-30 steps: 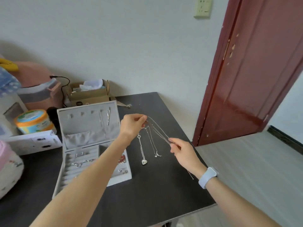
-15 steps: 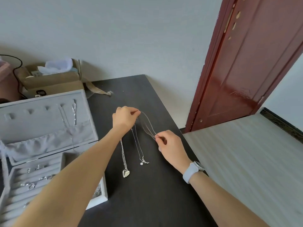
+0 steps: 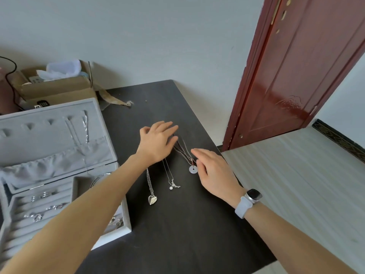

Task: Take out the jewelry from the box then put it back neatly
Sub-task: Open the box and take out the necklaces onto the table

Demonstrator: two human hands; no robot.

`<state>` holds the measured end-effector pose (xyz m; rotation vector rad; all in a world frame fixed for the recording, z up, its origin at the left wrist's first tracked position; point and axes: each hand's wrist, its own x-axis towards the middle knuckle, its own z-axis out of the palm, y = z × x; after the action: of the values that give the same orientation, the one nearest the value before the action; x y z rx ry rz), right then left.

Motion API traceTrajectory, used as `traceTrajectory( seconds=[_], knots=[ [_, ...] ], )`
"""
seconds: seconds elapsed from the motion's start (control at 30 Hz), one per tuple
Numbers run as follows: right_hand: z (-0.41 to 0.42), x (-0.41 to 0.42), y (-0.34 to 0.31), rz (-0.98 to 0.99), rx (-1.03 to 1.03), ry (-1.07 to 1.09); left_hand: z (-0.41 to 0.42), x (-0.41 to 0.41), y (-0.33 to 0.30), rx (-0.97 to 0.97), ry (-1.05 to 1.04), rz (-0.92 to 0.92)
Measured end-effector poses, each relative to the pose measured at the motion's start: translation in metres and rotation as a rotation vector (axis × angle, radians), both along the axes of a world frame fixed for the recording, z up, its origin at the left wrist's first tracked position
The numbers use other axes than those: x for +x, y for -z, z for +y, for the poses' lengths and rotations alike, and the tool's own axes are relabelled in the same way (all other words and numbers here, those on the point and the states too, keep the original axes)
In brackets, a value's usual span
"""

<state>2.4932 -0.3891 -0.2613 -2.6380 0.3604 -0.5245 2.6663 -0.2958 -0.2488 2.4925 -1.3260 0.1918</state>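
Now both hands, left hand [image 3: 158,142] and right hand [image 3: 214,171], hover open-fingered over necklaces [image 3: 171,183] mid-table [image 3: 177,234].

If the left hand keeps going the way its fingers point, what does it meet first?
The left hand points up and right across the dark table; beyond the fingers only bare tabletop shows, then the table's edge. Depth is unclear.

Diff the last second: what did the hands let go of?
Both hands, left hand and right hand, released the cord necklace; it now lies on the table, fingers opened above it. Heart necklace and flower necklace stayed flat; jewelry box still open.
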Motion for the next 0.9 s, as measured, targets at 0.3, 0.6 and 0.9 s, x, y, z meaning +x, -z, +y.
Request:
traceTrajectory(
  seconds=[0.3, 0.6, 0.9],
  knots=[
    [0.025, -0.014, 0.006, 0.41, -0.284, -0.153, 0.014, -0.015, 0.007, 0.482, 0.099, -0.055],
    [0.036, -0.016, -0.009, 0.316, -0.128, -0.115, 0.034, -0.016, -0.006, 0.328, 0.031, -0.07],
    [0.076, 0.041, -0.05, -0.018, -0.069, -0.102, 0.115, 0.006, -0.062, -0.17, -0.117, -0.383]
  ],
)
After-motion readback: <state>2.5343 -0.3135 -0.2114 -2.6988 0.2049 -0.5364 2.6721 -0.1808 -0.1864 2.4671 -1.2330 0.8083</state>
